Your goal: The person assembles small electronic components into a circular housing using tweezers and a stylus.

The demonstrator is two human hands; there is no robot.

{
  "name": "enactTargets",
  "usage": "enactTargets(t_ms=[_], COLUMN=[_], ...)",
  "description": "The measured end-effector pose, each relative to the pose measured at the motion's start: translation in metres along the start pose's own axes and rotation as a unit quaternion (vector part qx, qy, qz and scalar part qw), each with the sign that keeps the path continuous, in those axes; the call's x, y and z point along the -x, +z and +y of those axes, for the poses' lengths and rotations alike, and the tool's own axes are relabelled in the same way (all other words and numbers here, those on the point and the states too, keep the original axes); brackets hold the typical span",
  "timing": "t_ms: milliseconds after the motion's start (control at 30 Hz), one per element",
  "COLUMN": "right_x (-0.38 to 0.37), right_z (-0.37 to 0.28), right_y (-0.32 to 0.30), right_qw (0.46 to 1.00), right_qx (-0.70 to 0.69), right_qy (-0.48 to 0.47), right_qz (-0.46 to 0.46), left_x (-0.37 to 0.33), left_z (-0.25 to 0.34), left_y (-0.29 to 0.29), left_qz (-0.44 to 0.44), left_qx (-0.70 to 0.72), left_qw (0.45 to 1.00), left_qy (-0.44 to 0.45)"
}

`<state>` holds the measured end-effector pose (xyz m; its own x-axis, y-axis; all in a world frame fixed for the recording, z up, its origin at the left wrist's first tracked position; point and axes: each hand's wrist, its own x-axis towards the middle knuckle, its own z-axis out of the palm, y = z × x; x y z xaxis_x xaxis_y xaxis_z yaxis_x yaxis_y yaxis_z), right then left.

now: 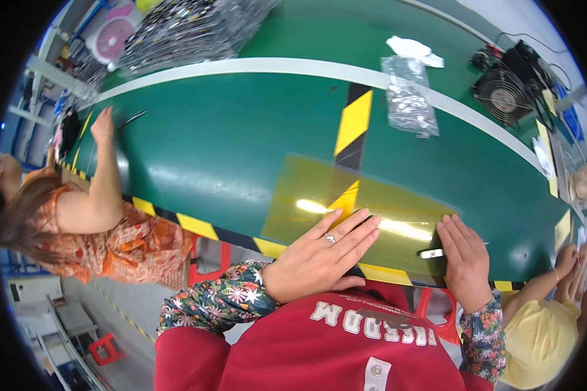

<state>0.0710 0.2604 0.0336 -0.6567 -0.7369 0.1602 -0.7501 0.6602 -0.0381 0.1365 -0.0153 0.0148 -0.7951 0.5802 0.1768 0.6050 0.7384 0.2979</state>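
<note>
- Room to pass: smooth green tabletop left of and beyond the translucent yellow rectangular sheet.
- Near side: bare left hand and bare right hand in the way, a gap between them.
- Left end: co-worker's bare forearm.
- Far, right of centre: crinkled clear plastic bag.

Bright light, white glare on yellow film, soft sheen on green tabletop, curved fisheye edges.

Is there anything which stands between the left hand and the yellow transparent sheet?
Nothing visible does: the left hand appears to rest directly on the yellow transparent sheet. A small pale object shows beside the right hand.
</note>
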Motion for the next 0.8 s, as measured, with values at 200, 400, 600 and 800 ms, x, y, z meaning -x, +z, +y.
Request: enactTargets(t_ms=[200,400,600,800], right_x=[0.006,0.012,0.011,0.003], right_z=[0.004,0.007,0.006,0.005], right_y=[0.001,0.005,0.010,0.003], right_qw=[1.000,0.999,0.998,0.997], right_qx=[-0.015,-0.032,-0.037,-0.004], right_qy=[0.014,0.010,0.004,0.023], right_qz=[0.019,0.040,0.046,0.068], left_x=[0.009,0.038,0.052,0.025], left_z=[-0.004,-0.008,-0.014,-0.016], left_y=[-0.005,-0.010,-0.009,-0.011], left_qz=[-0.074,-0.085,-0.069,-0.009], left_qx=[-0.004,-0.045,-0.055,-0.008], left_qw=[0.997,0.994,0.995,1.000], left_qy=[-0.031,-0.049,-0.040,0.006])
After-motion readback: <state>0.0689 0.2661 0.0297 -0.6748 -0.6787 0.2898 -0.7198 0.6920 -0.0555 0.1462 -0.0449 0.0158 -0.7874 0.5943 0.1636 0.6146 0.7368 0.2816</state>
